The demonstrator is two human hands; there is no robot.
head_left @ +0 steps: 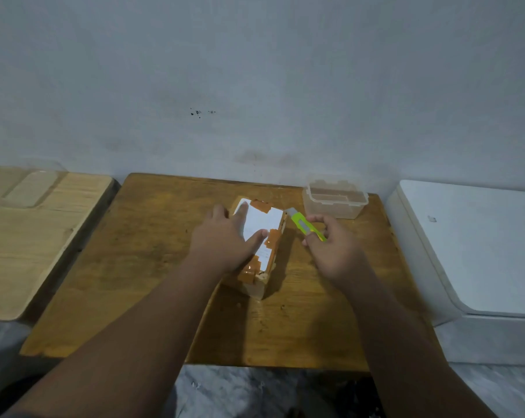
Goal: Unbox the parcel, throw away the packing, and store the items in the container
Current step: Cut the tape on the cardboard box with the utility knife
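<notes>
The left hand [225, 239] is lying spread flat on the taped parcel [259, 236] while the right hand [333, 248] is pinching the green cutter [305, 226] beside it, risking a slip onto those fingers.

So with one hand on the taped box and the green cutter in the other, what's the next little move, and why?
Probably bring the cutter in the right hand down to the orange tape at the parcel edge and slice. The left hand already pins the parcel flat, it looks sealed, and the blade points at its far corner.
</notes>
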